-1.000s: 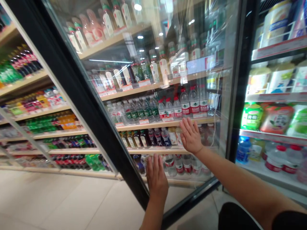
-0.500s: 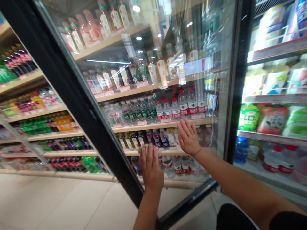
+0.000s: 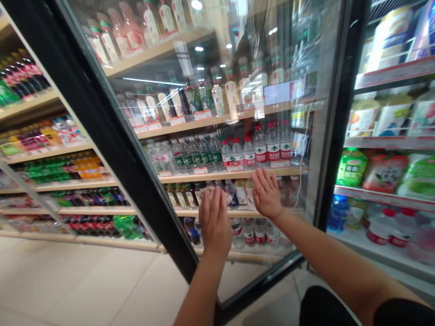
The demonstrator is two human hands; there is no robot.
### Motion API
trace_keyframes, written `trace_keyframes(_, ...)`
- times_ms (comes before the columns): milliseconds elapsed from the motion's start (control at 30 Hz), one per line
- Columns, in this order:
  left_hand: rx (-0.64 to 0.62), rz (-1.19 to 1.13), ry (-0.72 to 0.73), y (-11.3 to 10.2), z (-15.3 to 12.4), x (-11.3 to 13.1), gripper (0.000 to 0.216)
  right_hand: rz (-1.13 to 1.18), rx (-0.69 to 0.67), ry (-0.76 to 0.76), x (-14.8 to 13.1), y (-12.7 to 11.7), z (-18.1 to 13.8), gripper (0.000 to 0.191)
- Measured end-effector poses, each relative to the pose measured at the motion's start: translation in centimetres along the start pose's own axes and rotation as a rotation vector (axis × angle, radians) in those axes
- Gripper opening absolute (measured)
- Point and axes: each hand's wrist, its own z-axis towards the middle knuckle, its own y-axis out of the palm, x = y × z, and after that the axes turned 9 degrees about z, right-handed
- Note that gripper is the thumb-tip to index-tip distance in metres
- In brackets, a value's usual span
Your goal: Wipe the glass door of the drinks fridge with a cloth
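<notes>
- The big glass door (image 3: 224, 122) with a black frame (image 3: 112, 145) fills the middle of the frame.
- The left hand (image 3: 215, 222), low in the middle, has nearly straight fingers over a pale cloth (image 3: 228, 197) at the glass. Its palm is hidden, so I can't tell if it grips the cloth.
- The right hand (image 3: 267, 195), right of middle, is wide open at the glass, holding nothing.
- Red-capped bottles (image 3: 260, 147) show through the glass just above it.

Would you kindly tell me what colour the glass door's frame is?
The door frame is black; it shows best in the head view.
</notes>
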Motion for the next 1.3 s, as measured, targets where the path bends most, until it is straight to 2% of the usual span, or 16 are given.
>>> trace_keyframes(67,0.051,0.009,-0.078,-0.6,2.7,-1.1,0.056,0.0,0.0,-0.002,0.0,-0.1,0.0,0.07)
trace_keyframes(133,0.087,0.014,-0.12,-1.0,4.3,-1.8,0.056,-0.001,0.002,-0.003,-0.1,-0.2,0.0,0.07)
trace_keyframes(200,0.084,0.013,-0.131,-0.8,3.5,-1.3,0.055,-0.003,0.004,0.001,-0.1,-0.1,-0.1,0.07)
trace_keyframes(267,0.037,-0.003,-0.101,-0.1,1.1,0.0,0.056,0.0,0.004,0.006,0.0,0.1,-0.2,0.07)
trace_keyframes(367,-0.062,-0.071,0.038,0.8,-1.6,1.4,0.057,0.023,-0.002,0.016,-0.1,-0.1,-0.2,0.069)
trace_keyframes(433,-0.07,-0.097,0.014,0.9,-1.1,1.5,0.058,0.06,-0.002,0.05,-0.6,-0.8,0.3,0.068)
trace_keyframes(533,-0.028,-0.165,-0.096,0.5,1.7,1.2,0.054,0.163,0.012,0.111,-2.4,-2.5,1.5,0.067)
trace_keyframes(600,-0.03,-0.269,-0.131,0.4,2.6,1.5,0.052,0.248,0.017,0.046,-4.1,-3.3,2.2,0.068)
trace_keyframes(700,-0.036,-0.488,-0.189,0.3,1.1,2.7,0.065,0.307,-0.111,-0.107,-6.2,-3.1,2.1,0.065)
trace_keyframes(800,0.017,-0.591,-0.198,-0.1,-1.4,2.8,0.07,0.249,-0.25,-0.127,-6.8,-1.9,1.3,0.058)
trace_keyframes(867,0.089,-0.468,-0.131,-0.8,-2.2,1.8,0.063,0.204,-0.252,-0.146,-6.4,-1.5,1.5,0.057)
trace_keyframes(933,0.107,-0.225,-0.078,-1.3,-2.2,0.4,0.063,0.175,-0.22,-0.163,-5.6,-1.7,2.7,0.059)
trace_keyframes(1000,0.014,0.008,-0.084,-1.4,-1.8,-0.8,0.069,0.144,-0.138,-0.122,-4.8,-2.0,4.4,0.062)
trace_keyframes(1067,-0.104,0.138,-0.111,-1.1,-1.7,-1.5,0.074,0.107,-0.024,-0.024,-4.3,-2.0,5.7,0.065)
trace_keyframes(1167,-0.186,0.151,-0.142,-0.2,-2.1,-1.6,0.077,0.107,0.022,-0.005,-4.3,-1.4,5.8,0.067)
trace_keyframes(1300,-0.189,0.124,-0.159,0.5,-2.8,-1.8,0.076,0.119,-0.11,-0.105,-4.7,-1.2,5.7,0.064)
